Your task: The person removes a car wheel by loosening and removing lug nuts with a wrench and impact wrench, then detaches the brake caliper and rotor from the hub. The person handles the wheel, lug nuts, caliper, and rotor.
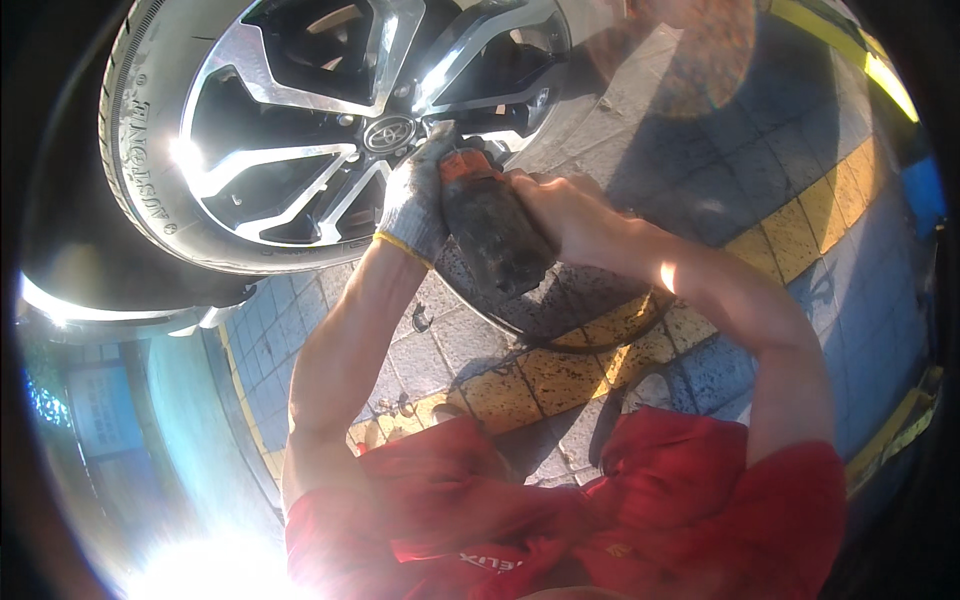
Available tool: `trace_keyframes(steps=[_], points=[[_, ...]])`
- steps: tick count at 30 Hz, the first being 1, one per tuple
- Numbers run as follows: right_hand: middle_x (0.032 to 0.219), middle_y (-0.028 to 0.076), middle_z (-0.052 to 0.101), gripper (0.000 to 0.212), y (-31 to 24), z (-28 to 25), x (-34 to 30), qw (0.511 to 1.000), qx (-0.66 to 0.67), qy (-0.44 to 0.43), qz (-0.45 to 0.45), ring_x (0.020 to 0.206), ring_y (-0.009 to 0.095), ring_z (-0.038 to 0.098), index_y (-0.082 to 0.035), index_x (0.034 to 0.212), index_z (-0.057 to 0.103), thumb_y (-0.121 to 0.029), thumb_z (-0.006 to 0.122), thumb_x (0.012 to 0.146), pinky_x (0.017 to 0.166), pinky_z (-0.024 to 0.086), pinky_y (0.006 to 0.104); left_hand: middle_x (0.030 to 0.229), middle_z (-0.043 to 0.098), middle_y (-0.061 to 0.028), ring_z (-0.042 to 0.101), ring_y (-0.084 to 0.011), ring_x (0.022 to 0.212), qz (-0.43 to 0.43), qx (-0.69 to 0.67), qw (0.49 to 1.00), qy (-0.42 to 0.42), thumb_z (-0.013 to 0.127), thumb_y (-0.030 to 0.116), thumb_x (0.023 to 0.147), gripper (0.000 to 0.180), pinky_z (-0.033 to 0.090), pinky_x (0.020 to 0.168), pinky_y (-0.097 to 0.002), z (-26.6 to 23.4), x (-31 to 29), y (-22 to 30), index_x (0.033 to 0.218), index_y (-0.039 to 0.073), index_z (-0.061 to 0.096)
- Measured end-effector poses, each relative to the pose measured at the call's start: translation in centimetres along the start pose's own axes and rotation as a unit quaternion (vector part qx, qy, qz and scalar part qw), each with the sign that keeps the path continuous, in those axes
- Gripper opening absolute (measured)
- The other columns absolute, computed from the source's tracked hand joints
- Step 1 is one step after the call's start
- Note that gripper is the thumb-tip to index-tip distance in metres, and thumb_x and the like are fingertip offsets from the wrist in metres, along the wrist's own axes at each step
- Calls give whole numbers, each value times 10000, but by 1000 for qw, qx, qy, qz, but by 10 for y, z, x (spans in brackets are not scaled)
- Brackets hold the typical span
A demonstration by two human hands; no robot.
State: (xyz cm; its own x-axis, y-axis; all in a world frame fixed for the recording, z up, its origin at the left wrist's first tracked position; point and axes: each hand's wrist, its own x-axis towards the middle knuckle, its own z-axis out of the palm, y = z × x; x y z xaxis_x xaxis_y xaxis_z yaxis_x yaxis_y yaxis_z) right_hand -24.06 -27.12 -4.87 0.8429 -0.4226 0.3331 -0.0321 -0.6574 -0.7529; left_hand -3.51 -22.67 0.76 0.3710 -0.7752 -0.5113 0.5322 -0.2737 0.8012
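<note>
A dark impact wrench (pixel 495 235) with an orange band is in front of a car wheel (pixel 250 75) with silver and black spokes, just below its centre cap (pixel 389 133). My left hand (pixel 414 195), in a white work glove with a yellow cuff, is closed around the wrench's front end, close to the lug nuts. Bare, my right hand (pixel 568 212) grips the wrench from the right side, its fingers partly hidden behind the tool. The wrench's nose is covered by the glove, so whether it sits on a nut cannot be seen.
A dark hose (pixel 570 348) curves over the paving below the wrench. Across the grey paving runs a yellow painted band (pixel 510 393). Dark car bodywork (pixel 110 270) stands at the left. A yellow-green strip (pixel 815 25) lies at the far right. My shoes (pixel 650 393) are below.
</note>
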Motion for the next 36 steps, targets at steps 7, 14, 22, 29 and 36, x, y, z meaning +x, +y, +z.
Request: trace_keyframes(steps=[7, 14, 22, 29, 36], points=[[710, 73, 698, 269, 12, 10, 9, 999, -44, 8, 20, 592, 231, 710, 30, 1111, 604, -111, 722, 914, 503, 539, 307, 868, 745, -105, 734, -244, 704, -12, 3, 1000, -14, 713, 354, 999, 266, 640, 658, -389, 1, 2, 4, 1067, 98, 695], [812, 119, 701, 266, 11, 6, 10, 987, -141, -44, 62, 656, 246, 719, 0, 1131, 611, -121, 707, 915, 536, 557, 346, 812, 724, -84, 710, -237, 647, -10, 32, 999, 36, 712, 356, 1002, 279, 631, 619, -396, 6, 10, 6, 1025, 80, 671], [903, 161, 710, 409, -17, 16, -19, 976, -211, -18, 41, 757, 284, 754, 13, 1224, 566, -81, 701, 849, 626, 605, 397, 962, 736, -92, 725, -216, 834, -19, 23, 1000, -4, 720, 435, 990, 395, 640, 728, -371, -2, -34, -16, 1147, 74, 685], [900, 170, 717, 494, -24, 43, -9, 964, -255, -73, 0, 753, 341, 756, 49, 1192, 566, -102, 765, 766, 621, 618, 429, 926, 714, -143, 718, -261, 703, -46, -43, 995, 71, 650, 483, 993, 462, 639, 569, -407, -41, -39, -23, 1152, 50, 631], [879, 216, 730, 410, -27, 38, 30, 975, -205, -71, 42, 772, 382, 756, 37, 1124, 560, -83, 750, 781, 655, 608, 449, 925, 730, -64, 719, -199, 761, 35, 23, 996, 79, 665, 348, 1031, 237, 633, 672, -365, -55, -11, -2, 1116, 127, 668]])
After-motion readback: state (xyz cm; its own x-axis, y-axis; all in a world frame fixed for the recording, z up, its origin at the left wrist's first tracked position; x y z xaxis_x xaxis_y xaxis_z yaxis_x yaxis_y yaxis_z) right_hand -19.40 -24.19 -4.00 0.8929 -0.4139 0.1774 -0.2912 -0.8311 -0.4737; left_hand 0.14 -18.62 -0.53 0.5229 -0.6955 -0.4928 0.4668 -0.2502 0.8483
